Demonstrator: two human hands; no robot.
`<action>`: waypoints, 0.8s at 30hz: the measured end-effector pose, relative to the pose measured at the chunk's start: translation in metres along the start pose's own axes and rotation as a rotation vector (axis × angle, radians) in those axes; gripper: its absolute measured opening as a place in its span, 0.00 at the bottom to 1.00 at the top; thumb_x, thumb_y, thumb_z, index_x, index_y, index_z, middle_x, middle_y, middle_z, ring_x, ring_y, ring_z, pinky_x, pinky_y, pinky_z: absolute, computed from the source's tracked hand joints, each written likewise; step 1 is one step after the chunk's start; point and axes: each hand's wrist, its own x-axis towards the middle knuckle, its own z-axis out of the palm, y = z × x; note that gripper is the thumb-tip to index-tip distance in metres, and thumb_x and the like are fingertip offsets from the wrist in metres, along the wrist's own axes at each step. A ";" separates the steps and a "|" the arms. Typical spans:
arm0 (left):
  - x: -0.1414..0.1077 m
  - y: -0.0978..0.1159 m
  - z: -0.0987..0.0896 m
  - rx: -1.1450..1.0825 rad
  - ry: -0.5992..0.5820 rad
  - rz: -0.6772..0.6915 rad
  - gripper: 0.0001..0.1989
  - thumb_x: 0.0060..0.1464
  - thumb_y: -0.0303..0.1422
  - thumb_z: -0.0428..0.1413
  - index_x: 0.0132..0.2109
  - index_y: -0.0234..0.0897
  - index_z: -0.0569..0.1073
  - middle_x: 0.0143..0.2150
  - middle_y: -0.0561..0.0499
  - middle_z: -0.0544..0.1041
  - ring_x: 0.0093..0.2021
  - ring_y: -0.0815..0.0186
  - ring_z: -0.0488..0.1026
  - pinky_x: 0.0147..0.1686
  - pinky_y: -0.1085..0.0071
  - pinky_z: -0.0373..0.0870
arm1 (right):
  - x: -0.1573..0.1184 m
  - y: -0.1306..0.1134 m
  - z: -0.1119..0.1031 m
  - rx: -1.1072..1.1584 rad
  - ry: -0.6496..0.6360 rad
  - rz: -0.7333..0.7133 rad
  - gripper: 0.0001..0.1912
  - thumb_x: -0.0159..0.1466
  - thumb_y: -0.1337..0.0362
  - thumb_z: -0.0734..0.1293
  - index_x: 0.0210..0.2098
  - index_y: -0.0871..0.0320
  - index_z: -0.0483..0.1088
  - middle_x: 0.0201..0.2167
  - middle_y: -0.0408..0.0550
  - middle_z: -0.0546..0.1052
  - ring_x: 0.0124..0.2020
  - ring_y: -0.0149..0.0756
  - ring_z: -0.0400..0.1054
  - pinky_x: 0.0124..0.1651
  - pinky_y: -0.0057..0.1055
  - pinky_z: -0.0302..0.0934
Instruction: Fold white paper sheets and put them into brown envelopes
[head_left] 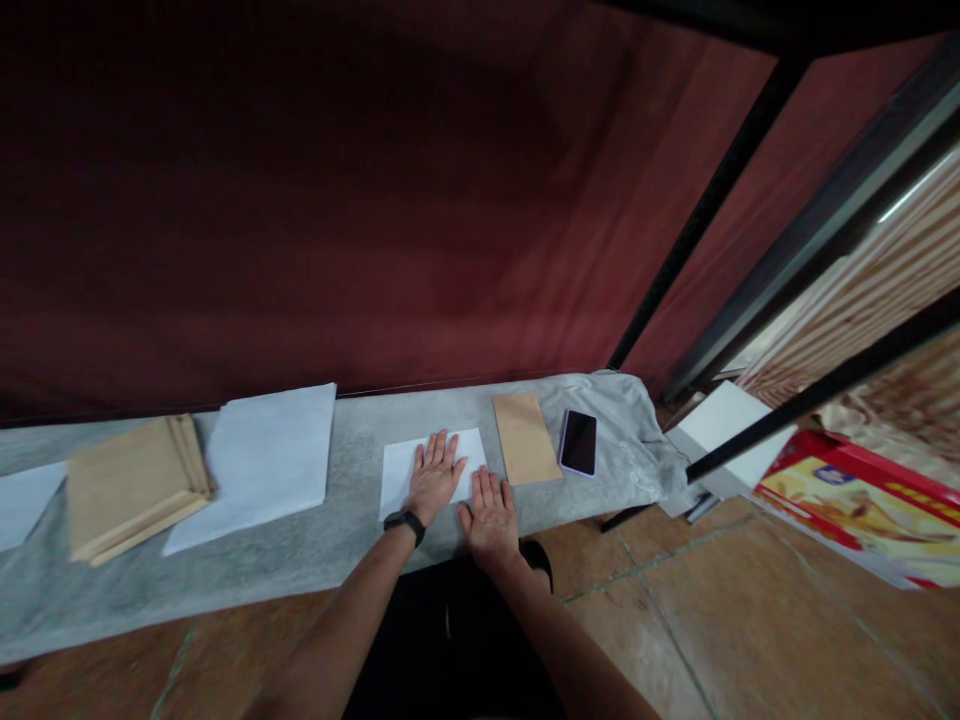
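Note:
A white sheet of paper lies on the grey cloth of the long narrow table, in front of my body. My left hand rests flat on it with fingers spread, a dark band on the wrist. Beside it, my right hand lies palm down at the sheet's lower right edge, fingers stretched out. Just right of the sheet is a flat brown envelope. A phone with a dark screen lies right of the envelope.
To the left, a stack of brown envelopes overlaps a pile of large white sheets. More white paper is at the far left. Right of the table are a white box, a red and yellow box and black metal bars.

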 end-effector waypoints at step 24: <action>-0.110 -0.021 -0.004 -0.113 0.142 0.053 0.28 0.68 0.44 0.44 0.69 0.36 0.63 0.71 0.40 0.64 0.73 0.54 0.56 0.71 0.48 0.51 | 0.073 0.004 -0.030 0.491 -0.124 0.441 0.09 0.60 0.70 0.64 0.39 0.61 0.74 0.31 0.50 0.79 0.34 0.40 0.74 0.38 0.31 0.65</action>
